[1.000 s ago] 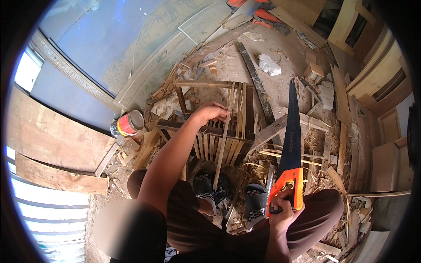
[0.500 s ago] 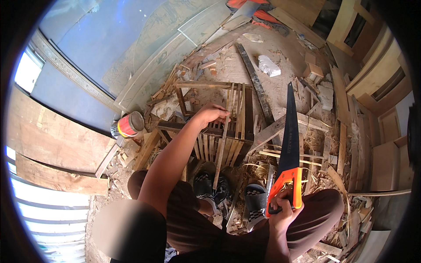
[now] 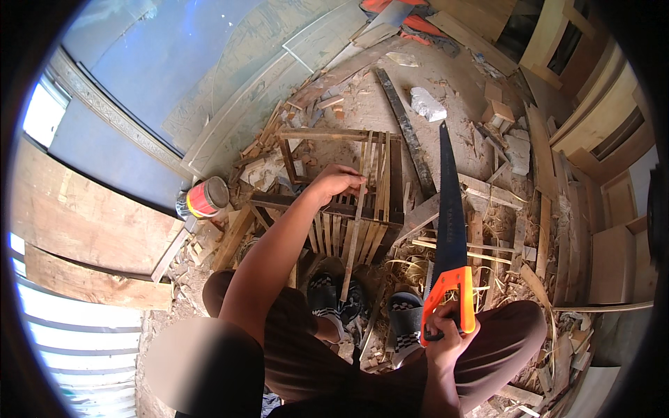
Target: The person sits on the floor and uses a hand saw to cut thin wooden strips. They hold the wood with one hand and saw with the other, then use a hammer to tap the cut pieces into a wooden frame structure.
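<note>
One crate [image 3: 336,208] is shown. Two hands are counted: one left hand [image 3: 338,182] over the crate, one right hand [image 3: 449,336] to its near right. One saw [image 3: 453,230] is seen right of the crate, and one held strip [image 3: 352,247] across its near side. One can [image 3: 208,198] is placed to its left; one white block [image 3: 427,104] and one dark beam [image 3: 402,122] are found beyond it, rightward.

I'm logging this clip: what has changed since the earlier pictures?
The handsaw in the right hand has swung left, its tip farthest, its orange handle only slightly. Nothing was taken hold of or let go. The left hand stays on the thin wooden strip at the slatted wooden frame.
</note>
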Motion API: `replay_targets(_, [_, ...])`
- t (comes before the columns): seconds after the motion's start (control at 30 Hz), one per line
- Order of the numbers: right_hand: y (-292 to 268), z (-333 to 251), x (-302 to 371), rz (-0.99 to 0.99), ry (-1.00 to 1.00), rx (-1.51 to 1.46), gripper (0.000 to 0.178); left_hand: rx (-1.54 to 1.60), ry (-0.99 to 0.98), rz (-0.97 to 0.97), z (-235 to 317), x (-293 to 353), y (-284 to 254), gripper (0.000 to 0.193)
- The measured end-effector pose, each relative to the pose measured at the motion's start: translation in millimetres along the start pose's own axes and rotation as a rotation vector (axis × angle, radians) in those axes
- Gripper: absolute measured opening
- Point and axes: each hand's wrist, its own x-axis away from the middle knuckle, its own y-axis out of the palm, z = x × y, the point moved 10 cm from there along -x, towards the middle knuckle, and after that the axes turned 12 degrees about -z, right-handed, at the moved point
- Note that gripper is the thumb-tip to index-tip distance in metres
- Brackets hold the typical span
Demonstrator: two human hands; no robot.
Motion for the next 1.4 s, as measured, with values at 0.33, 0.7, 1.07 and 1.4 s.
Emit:
replay_targets(0.33, [-5.6,-0.9,0.7,0.053,-0.016,0.02,0.024,-0.284,-0.083,0.055,14.4,6.9,4.0,0.037])
replay_targets(0.7, [2.7,-10.9,-0.4,0.067,0.01,-0.067,0.015,-0.763,0.253,0.449,64.4,62.8,-1.5,0.041])
replay_targets(1.07, [14.7,-22.9,0.1,0.14,0.004,-0.165,0.009,-0.452,-0.202,0.174,14.5,118.9,35.6,0.044])
replay_targets(1.4, [3.5,-25.2,5.3,0.121,-0.001,-0.211,0.011,-0.243,-0.176,0.187,-7.3,102.6,38.8,0.03])
